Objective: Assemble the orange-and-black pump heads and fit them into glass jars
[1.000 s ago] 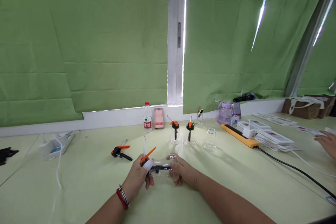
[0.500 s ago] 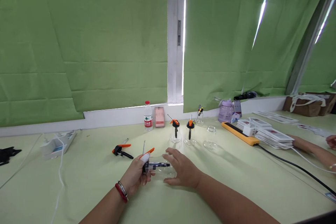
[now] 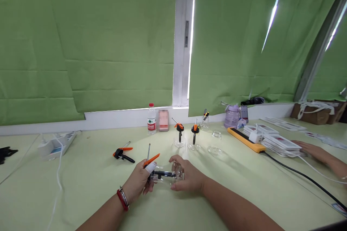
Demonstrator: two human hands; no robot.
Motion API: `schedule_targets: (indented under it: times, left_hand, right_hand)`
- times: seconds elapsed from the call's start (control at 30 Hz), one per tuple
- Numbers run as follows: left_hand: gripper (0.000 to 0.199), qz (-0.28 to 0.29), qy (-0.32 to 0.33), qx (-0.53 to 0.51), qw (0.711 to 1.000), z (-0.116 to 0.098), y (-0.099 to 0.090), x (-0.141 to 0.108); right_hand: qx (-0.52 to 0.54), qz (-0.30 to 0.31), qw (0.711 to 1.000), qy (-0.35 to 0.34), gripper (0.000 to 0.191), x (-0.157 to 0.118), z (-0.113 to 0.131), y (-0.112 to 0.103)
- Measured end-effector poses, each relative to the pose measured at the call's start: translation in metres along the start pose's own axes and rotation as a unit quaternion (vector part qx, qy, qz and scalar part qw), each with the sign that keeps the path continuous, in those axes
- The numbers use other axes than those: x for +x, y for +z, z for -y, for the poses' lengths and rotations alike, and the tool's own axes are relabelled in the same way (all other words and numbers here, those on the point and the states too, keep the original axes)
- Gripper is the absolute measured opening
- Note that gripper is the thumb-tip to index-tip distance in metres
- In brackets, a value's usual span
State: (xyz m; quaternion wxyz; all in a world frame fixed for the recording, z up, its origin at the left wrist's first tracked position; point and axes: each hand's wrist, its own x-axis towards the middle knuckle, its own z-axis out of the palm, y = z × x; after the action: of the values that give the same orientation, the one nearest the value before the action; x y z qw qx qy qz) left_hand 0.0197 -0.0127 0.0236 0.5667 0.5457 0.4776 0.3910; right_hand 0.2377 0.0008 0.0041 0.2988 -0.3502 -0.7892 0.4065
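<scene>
My left hand (image 3: 137, 180) is closed round a black pump head with an orange lever (image 3: 152, 159) and a thin metal spout. My right hand (image 3: 189, 175) curls its fingers round the base end of a clear glass bottle (image 3: 164, 182). The bottle lies sideways between both hands, and the head's black tube is inside it. Whether the neck is seated in the cap is hidden by my fingers. Another pump head (image 3: 121, 154) lies on the table beyond my left hand. Two bottles with orange-topped heads, one left (image 3: 179, 137) and one right (image 3: 194, 137), stand ahead.
A bare glass bottle (image 3: 215, 144) stands to their right, and a yellow-topped one (image 3: 205, 122) behind. Near the wall are a water bottle (image 3: 151, 121), a pink card (image 3: 163, 121) and a purple jug (image 3: 231, 117). An orange power strip (image 3: 245, 140) and another person's hand (image 3: 311, 148) are at right.
My right hand has closed more firmly round the glass bottle's base. The bottle has shifted slightly, while the other person's hand has moved onto the stack of white frames.
</scene>
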Motion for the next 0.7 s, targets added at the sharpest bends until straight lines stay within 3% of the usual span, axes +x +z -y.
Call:
schedule_targets:
  times: [0.17,0.43,0.57,0.7]
  left_hand:
    - [0.042,-0.011,-0.008,0.024,1.0,-0.002,-0.001,0.0]
    - [0.039,-0.001,0.007,0.052,0.999,-0.007,0.0,-0.003]
    - [0.031,0.0,0.055,0.028,0.998,-0.002,-0.006,-0.001]
    - [0.025,0.045,0.132,-0.009,0.99,0.002,-0.012,-0.002]
  right_hand:
    - [0.07,0.016,0.997,0.02,0.07,0.0,0.003,0.002]
    - [0.047,0.027,0.998,0.026,0.07,0.0,0.002,0.0]
    - [0.011,0.01,1.0,0.012,0.08,0.002,0.001,0.003]
    - [-0.019,-0.013,0.999,0.023,0.086,0.002,0.002,0.002]
